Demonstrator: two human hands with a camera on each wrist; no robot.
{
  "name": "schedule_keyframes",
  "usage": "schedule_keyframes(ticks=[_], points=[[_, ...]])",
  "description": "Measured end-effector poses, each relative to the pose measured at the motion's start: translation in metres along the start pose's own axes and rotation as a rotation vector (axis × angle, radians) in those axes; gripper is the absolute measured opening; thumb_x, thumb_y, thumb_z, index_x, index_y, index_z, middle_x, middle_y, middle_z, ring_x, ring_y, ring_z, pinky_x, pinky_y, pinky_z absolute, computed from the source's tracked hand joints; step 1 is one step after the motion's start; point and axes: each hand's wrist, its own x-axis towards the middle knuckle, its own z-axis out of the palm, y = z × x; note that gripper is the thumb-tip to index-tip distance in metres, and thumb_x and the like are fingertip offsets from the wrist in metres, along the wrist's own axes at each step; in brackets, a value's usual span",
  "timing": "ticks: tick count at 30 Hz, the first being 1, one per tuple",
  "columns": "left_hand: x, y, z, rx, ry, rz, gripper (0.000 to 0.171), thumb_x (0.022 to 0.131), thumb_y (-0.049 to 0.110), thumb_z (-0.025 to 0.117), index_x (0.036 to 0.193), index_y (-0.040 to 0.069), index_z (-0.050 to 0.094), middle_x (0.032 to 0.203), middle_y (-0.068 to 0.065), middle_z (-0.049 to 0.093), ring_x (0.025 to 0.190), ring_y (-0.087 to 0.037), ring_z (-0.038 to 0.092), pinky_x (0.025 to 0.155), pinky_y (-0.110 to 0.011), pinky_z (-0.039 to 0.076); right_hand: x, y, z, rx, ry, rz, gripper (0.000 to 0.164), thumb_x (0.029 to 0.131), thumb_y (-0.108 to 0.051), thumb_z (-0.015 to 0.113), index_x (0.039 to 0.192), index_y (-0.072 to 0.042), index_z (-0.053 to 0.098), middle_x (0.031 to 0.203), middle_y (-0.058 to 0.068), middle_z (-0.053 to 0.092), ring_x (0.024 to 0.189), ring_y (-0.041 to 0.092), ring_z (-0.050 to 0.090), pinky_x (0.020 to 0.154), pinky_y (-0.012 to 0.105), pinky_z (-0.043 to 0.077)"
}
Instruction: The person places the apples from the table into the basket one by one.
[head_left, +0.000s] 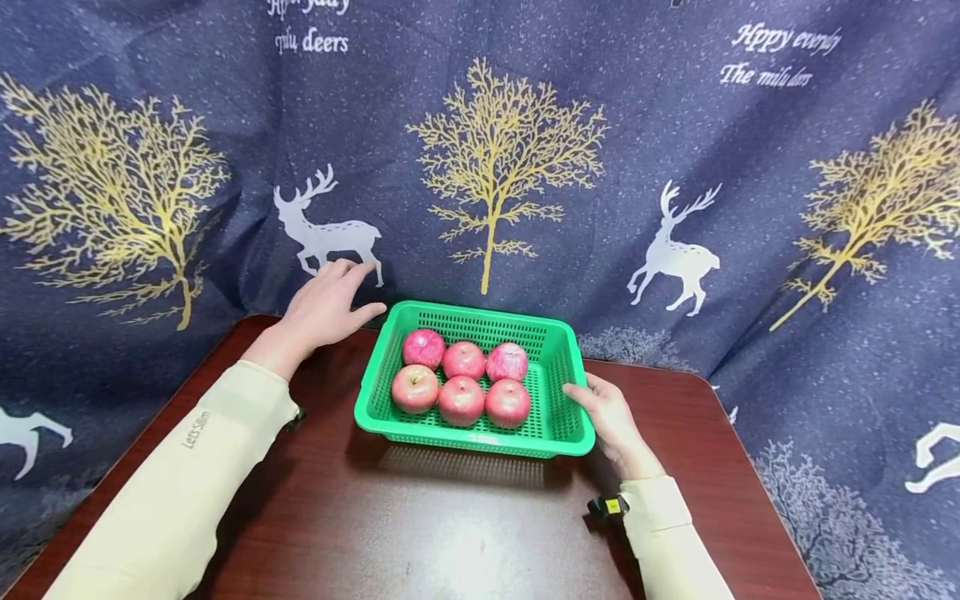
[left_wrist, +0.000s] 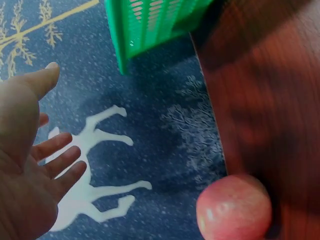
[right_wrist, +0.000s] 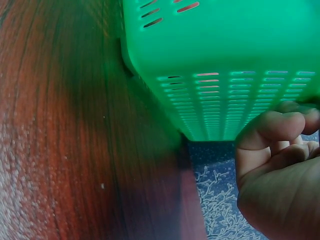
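A green perforated plastic basket (head_left: 420, 432) holds several red apples (head_left: 507, 404), lined up in two rows toward its left side. My right hand (head_left: 611, 417) grips the basket's right end, the thumb over the rim and the other fingers outside against the wall; in the right wrist view the curled fingers (right_wrist: 272, 130) show beside the slotted green side. Just beyond the basket's back left corner, my left hand (head_left: 322, 304) is held up with fingers spread, nothing in it. Another apple (left_wrist: 234, 207) rests on the table in the left wrist view; my left arm hides it from the head view.
The dark red wooden table (head_left: 330, 517) carries the basket's shadow below its front edge. Close behind the table hangs a dark blue cloth (head_left: 540, 250) printed with white deer and yellow trees. A small black wrist device (head_left: 607, 506) sits at the right cuff.
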Motion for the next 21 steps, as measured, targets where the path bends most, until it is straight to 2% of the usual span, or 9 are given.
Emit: schedule_keyframes(ticks=[5,10,15,21], points=[[-0.005,-0.012,0.006,0.0,-0.002,-0.034,0.075,0.093,0.053,0.062,0.153,0.017,0.034,0.137,-0.015,0.043,0.124,-0.036,0.038,0.098,-0.057,0.039,0.0,-0.001,0.0,0.001,-0.003,-0.005,0.056,0.094,-0.023,0.066,0.136,0.01,0.047,0.115,0.037,0.059,0.098,0.046,0.063,0.077,0.052,0.055],[-0.01,-0.026,0.012,0.002,-0.007,-0.089,0.079,0.093,0.055,0.06,0.155,0.017,0.029,0.137,-0.017,0.04,0.123,-0.037,0.036,0.091,-0.058,0.042,-0.001,-0.001,0.0,-0.003,-0.002,-0.007,0.056,0.095,-0.024,0.066,0.136,0.009,0.047,0.114,0.037,0.059,0.097,0.047,0.063,0.077,0.052,0.055],[-0.017,-0.038,0.014,0.017,-0.025,-0.128,0.08,0.094,0.06,0.055,0.154,0.015,0.029,0.14,-0.022,0.037,0.124,-0.042,0.032,0.093,-0.06,0.04,-0.002,-0.002,0.001,-0.003,-0.001,-0.005,0.054,0.094,-0.023,0.066,0.135,0.009,0.048,0.115,0.038,0.058,0.099,0.048,0.062,0.077,0.052,0.055],[-0.025,-0.052,0.022,0.02,-0.056,-0.196,0.081,0.093,0.059,0.057,0.156,0.017,0.027,0.152,-0.024,0.021,0.132,-0.046,0.023,0.09,-0.064,0.039,-0.003,-0.004,0.002,0.001,0.004,0.006,0.054,0.094,-0.021,0.066,0.134,0.009,0.048,0.116,0.039,0.058,0.1,0.049,0.061,0.077,0.052,0.055]])
